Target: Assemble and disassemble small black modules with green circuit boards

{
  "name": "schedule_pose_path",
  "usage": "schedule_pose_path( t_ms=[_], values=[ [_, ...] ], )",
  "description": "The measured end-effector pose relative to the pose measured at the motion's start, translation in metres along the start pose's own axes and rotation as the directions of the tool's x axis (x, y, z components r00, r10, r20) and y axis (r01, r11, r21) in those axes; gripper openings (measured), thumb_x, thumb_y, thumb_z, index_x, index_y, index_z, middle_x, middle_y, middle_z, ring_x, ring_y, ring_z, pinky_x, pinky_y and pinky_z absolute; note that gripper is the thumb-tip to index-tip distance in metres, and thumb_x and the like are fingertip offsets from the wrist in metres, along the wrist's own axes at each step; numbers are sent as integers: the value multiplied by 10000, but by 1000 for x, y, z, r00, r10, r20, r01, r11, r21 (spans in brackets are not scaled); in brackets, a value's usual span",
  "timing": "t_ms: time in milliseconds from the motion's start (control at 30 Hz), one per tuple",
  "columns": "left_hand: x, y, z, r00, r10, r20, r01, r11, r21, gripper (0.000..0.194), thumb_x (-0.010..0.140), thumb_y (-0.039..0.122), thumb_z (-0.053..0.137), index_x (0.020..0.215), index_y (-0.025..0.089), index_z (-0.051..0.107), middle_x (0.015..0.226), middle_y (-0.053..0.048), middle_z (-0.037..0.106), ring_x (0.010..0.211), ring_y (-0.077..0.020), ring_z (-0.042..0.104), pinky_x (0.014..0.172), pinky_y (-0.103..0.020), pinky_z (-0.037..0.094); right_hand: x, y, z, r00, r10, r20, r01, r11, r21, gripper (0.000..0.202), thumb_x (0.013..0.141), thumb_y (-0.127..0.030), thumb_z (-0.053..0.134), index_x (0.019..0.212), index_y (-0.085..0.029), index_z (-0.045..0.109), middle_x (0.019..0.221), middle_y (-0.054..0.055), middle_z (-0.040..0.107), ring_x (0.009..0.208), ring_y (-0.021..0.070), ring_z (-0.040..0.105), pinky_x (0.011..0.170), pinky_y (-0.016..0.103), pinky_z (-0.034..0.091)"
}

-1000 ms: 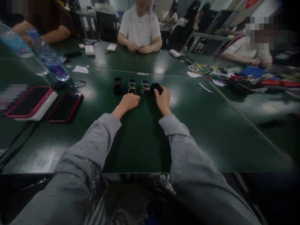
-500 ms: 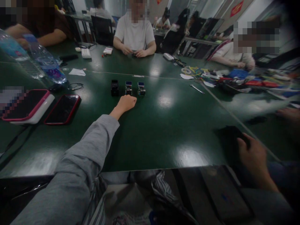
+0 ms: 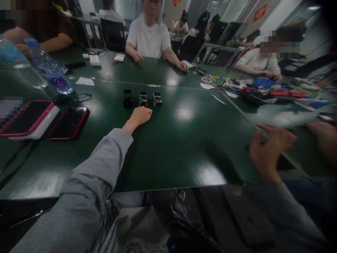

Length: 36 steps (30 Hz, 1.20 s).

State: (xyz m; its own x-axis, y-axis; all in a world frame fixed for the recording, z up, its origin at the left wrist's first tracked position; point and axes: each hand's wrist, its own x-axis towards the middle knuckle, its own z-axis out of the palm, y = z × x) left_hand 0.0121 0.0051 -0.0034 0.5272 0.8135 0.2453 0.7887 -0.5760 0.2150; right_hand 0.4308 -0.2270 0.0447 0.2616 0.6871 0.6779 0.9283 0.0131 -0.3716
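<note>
Left hand (image 3: 142, 115): curled into a fist, obscuring the base of the middle board (image 3: 143, 96). Right hand (image 3: 271, 149): blurred; grip cannot be determined.

Red-cased phone (image 3: 68, 123), two bottles (image 3: 51, 70); wrench (image 3: 218, 99) near cables (image 3: 276, 92).

On the surface (image 3: 173, 147), the first device (image 3: 143, 98) stands at twelve o'clock from the left hand (image 3: 141, 116), the second device (image 3: 157, 99) at one, the box (image 3: 127, 98) at eleven. A phone (image 3: 68, 123) is at nine o'clock, a bottle (image 3: 56, 73) at ten, a wrench (image 3: 218, 99) between two and three.
</note>
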Motion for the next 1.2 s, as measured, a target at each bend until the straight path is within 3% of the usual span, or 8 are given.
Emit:
schedule_pose_path(
  t_ms=[67, 167, 300, 400, 533, 700, 967, 1200],
  values=[
    [0, 0, -1, 1000, -1, 7, 1, 1000, -4, 398, 956, 187, 385, 848, 181, 768, 803, -75, 743, 652, -160, 646, 666, -303, 477, 14, -34, 45, 995, -92, -34, 90, 995, -48, 430, 1015, -554, 336, 1359, -470, 580, 1386, 65, 612, 1377, 307, 498, 1229, 614, 289],
    [0, 2, -2, 1000, -4, 22, 4, 1000, 3, 401, 960, 184, 385, 869, 185, 775, 821, -75, 754, 696, -174, 673, 693, -311, 500, 27, -103, 126, 982, -180, 49, 177, 983, 49, 461, 1021, -490, 347, 1309, -277, 636, 1337, 117, 630, 1345, 316, 503, 1165, 608, 364],
    [0, 5, -2, 1000, -25, 3, 25, 998, 65, 378, 955, 206, 420, 938, 188, 797, 915, -111, 785, 827, -239, 730, 768, -369, 540, 32, -182, 213, 925, -301, 232, 276, 952, 134, 547, 1042, -438, 340, 1558, -260, 376, 1648, 93, 347, 1530, 288, 281, 1218, 580, 286],
    [1, 7, -1, 999, -43, -11, 44, 994, 99, 400, 983, 258, 411, 995, 182, 803, 969, -138, 792, 875, -277, 748, 788, -401, 558, 36, -201, 246, 851, -398, 341, 377, 917, 130, 591, 1045, -443, 374, 1604, -269, 291, 1715, 63, 209, 1586, 271, 150, 1265, 548, 198],
    [2, 7, 1, 998, -53, -16, 54, 993, 108, 404, 985, 264, 409, 966, 197, 807, 938, -122, 795, 866, -286, 755, 778, -401, 561, 42, -190, 258, 826, -354, 439, 318, 935, 156, 558, 1058, -445, 348, 1554, -192, 367, 1664, 132, 323, 1520, 311, 322, 1210, 563, 314],
    [3, 6, 1, 998, -54, -12, 55, 992, 110, 400, 983, 258, 409, 953, 198, 804, 921, -117, 793, 856, -281, 750, 767, -389, 548, 43, -183, 259, 889, -312, 334, 260, 946, 194, 474, 1034, -526, 432, 1316, -158, 529, 1380, 208, 555, 1276, 363, 543, 1037, 579, 487],
    [3, 4, 3, 999, -24, -25, 27, 995, 94, 382, 954, 226, 417, 912, 203, 796, 880, -104, 784, 816, -277, 742, 736, -388, 541, 41, -182, 263, 918, -280, 280, 229, 952, 201, 498, 941, -319, 599, 1374, -125, 447, 1312, 211, 532, 1221, 369, 564, 1001, 560, 532],
    [3, 4, 3, 999, -35, -23, 37, 996, 80, 373, 943, 220, 425, 919, 205, 797, 873, -105, 782, 809, -280, 738, 726, -394, 535, 41, -180, 266, 932, -224, 285, 119, 932, 343, 508, 966, -268, 501, 1445, -166, 366, 1325, 187, 593, 1201, 319, 619, 1009, 511, 535]
  ],
)
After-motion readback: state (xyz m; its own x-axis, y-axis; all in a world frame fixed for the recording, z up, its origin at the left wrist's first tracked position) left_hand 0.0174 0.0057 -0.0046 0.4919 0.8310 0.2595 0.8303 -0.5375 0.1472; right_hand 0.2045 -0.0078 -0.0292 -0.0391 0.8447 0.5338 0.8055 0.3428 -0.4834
